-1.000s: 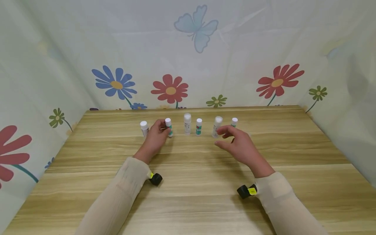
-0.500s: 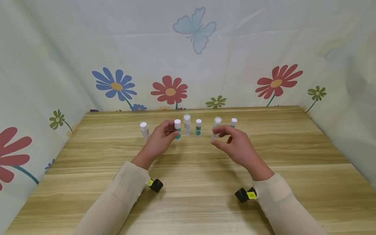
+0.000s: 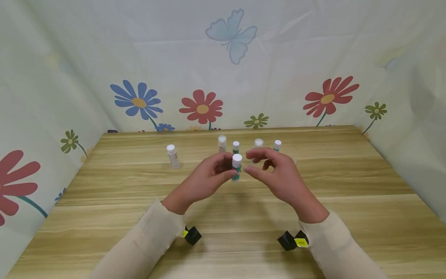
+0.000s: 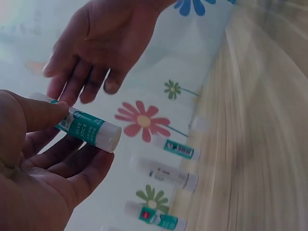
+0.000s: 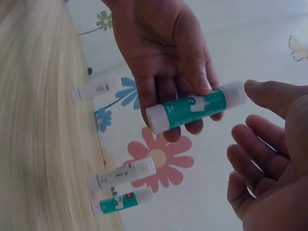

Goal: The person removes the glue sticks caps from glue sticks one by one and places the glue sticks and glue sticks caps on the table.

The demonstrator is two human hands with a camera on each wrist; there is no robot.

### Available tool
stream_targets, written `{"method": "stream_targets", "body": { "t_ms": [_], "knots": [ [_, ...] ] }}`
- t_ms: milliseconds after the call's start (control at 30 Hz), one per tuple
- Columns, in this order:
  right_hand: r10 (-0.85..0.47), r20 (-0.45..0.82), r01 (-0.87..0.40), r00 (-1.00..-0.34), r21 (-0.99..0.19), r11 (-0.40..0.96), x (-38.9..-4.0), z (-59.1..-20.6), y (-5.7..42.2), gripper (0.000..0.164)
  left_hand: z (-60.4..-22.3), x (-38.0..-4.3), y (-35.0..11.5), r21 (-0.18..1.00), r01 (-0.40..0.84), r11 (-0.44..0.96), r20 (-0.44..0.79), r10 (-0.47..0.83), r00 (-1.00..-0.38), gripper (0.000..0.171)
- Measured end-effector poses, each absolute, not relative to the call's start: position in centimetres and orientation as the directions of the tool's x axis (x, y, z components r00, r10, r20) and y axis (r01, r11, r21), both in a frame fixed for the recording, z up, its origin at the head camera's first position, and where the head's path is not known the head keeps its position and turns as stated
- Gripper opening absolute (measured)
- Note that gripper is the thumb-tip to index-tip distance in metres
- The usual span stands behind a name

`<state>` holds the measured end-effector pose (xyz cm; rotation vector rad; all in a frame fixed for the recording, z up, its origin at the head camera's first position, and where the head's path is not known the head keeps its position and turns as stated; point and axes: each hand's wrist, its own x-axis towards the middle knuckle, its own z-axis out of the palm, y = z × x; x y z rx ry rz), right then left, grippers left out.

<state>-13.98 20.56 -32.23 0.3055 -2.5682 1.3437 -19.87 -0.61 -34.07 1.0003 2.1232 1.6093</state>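
Note:
My left hand [image 3: 205, 180] pinches a glue stick [image 3: 237, 170] with a green label and white cap between thumb and fingers, off the table in the head view. In the left wrist view the glue stick [image 4: 86, 127] lies across the fingers, its printed label showing. My right hand [image 3: 283, 176] is just to the right, thumb and fingers parted and holding nothing. Seen from the right wrist, the right thumb [image 5: 269, 96] is right by the cap end of the held glue stick [image 5: 192, 111]; whether they touch, I cannot tell.
Other glue sticks stand upright along the wooden table [image 3: 223, 240]: a white one [image 3: 173, 158] at left, another white one [image 3: 222, 143] and a green-labelled one [image 3: 236, 146] behind the hands, a white one [image 3: 258, 143] and a green one [image 3: 277, 145] behind the right hand. A flowered curtain [image 3: 167, 50] hangs behind.
My left hand has carried the green-labelled glue stick from the row rightward and nearer to me, up to the right hand. The right hand has shifted slightly left, its fingers still parted.

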Motion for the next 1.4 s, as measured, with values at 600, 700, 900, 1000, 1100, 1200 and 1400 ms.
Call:
{"method": "stream_targets", "body": {
  "t_ms": [600,700,900,1000,1100,1200,1400],
  "knots": [
    [-0.078,0.418,-0.407,-0.905,-0.799,0.442,-12.9,-32.1,19.1,0.025,-33.1,-18.0,-0.1,0.936,0.344,0.072,0.196,0.705,-0.681,0.029],
    [-0.073,0.422,-0.409,-0.904,-0.798,0.443,-12.9,-32.2,19.1,0.024,-33.1,-18.0,-0.1,0.937,0.341,0.077,0.19,0.705,-0.683,0.03],
    [-0.072,0.429,-0.413,-0.9,-0.791,0.45,-12.8,-32.2,19.0,0.023,-33.3,-18.0,-0.1,0.939,0.335,0.074,0.187,0.707,-0.682,0.03],
    [-0.074,0.432,-0.417,-0.899,-0.79,0.449,-12.8,-32.2,18.9,0.023,-33.4,-18.0,-0.1,0.94,0.336,0.067,0.191,0.711,-0.677,0.029],
    [-0.078,0.431,-0.417,-0.899,-0.79,0.449,-12.7,-32.1,18.9,0.023,-33.4,-18.0,-0.1,0.939,0.337,0.068,0.191,0.712,-0.675,0.029],
    [-0.084,0.432,-0.421,-0.898,-0.786,0.453,-12.7,-32.1,19.0,0.024,-33.5,-18.0,-0.1,0.939,0.337,0.071,0.187,0.717,-0.672,0.029],
    [-0.078,0.456,-0.442,-0.887,-0.785,0.435,-12.5,-31.9,19.2,0.025,-33.8,-18.2,0.0,0.934,0.344,0.095,0.17,0.729,-0.663,0.03]
  ]
}}
